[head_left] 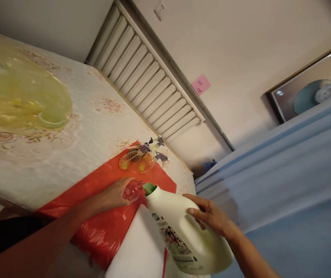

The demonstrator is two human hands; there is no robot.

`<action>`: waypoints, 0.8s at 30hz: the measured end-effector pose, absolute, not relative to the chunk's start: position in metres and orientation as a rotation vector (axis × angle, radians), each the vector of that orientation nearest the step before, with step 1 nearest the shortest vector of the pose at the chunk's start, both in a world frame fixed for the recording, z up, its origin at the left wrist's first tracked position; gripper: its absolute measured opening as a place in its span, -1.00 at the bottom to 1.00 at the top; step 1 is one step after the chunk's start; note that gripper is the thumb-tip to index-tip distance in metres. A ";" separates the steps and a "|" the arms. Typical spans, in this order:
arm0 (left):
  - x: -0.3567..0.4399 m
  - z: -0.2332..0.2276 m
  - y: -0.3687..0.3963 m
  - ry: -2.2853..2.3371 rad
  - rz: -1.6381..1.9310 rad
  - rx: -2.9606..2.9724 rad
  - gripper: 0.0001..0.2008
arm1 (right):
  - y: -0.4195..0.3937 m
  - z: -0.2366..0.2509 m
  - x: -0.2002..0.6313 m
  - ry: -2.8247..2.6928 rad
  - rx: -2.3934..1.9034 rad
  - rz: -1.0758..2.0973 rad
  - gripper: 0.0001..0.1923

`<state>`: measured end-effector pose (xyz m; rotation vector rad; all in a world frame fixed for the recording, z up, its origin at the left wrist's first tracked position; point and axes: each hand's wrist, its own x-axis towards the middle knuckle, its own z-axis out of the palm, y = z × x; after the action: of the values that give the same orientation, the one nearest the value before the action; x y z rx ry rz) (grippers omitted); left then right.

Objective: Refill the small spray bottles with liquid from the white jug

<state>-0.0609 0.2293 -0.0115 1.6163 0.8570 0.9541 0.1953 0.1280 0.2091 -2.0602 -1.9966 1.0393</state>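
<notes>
My left hand (118, 193) is closed around a small clear plastic bottle (132, 192), which lies tilted with its open neck toward the right. My right hand (210, 214) grips the handle of a large cream-coloured detergent jug (183, 226) with a flower label. The jug is tipped, and its green spout (149, 188) meets or nearly meets the bottle's neck. Whether liquid is flowing cannot be made out. Beyond the bottle, several clear spray bottles (146, 163) with grey trigger heads stand close together at the far end of a red plastic sheet (96, 227).
A white folded cloth or pad (138, 245) lies under the jug's near side. On the flowered cover (90, 116) at left rests a big yellow translucent bag (21, 92). A slatted metal rail (151, 73) borders the far edge; a blue curtain (287, 177) hangs right.
</notes>
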 end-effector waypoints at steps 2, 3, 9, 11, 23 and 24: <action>-0.061 -0.010 0.229 0.868 0.959 1.639 -0.54 | 0.128 0.210 0.195 -2.003 -2.057 1.040 -0.41; -0.061 -0.008 0.229 0.876 0.962 1.652 -0.56 | 0.128 0.210 0.195 -2.007 -2.054 1.043 -0.41; -0.063 0.001 0.225 0.900 0.963 1.686 -0.62 | 0.129 0.209 0.197 -2.006 -2.065 1.033 -0.39; -0.064 0.002 0.225 0.902 0.955 1.697 -0.62 | 0.129 0.209 0.197 -1.999 -2.069 1.032 -0.40; -0.060 -0.015 0.231 0.919 0.923 1.727 -0.41 | 0.128 0.210 0.195 -2.004 -2.063 1.035 -0.42; -0.060 -0.017 0.232 0.919 0.923 1.724 -0.41 | 0.128 0.210 0.195 -1.998 -2.066 1.033 -0.41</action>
<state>-0.0596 0.2320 -0.0169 1.7244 0.9189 0.9235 0.1954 0.1284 0.2098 -2.0661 -1.9980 1.0334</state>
